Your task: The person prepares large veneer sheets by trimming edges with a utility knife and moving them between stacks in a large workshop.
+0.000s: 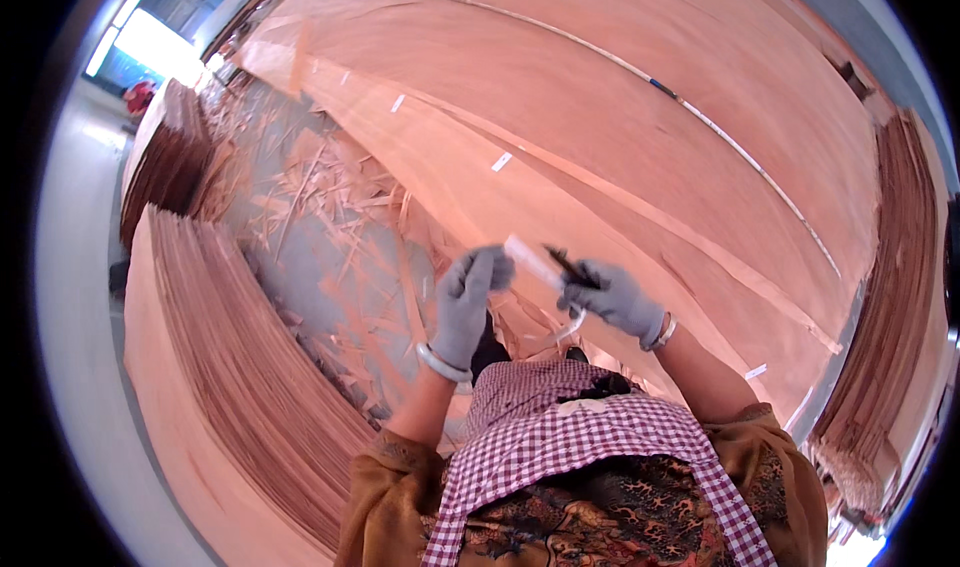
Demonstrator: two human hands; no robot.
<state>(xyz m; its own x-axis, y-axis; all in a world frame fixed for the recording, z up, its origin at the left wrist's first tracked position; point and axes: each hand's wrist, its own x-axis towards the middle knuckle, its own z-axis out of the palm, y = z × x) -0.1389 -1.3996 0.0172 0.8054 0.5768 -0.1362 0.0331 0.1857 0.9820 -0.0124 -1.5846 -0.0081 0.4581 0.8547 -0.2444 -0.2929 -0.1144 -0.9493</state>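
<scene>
- White, narrow, paper-like strip [533, 260]: between the hands, seen against the broad, pinkish-orange wood sheets [560, 117].
- Grey-gloved right hand [620, 297]: grasping a slim black handheld tool [570, 266] beside the strip.
- Grey-gloved left hand [470, 292]: fingers curled together near the strip's upper end; with the blur, I cannot tell whether they grip it.
- Good handling probably means keeping the strip straight and untwisted, with the tool's tip turned away from the left fingers.
</scene>
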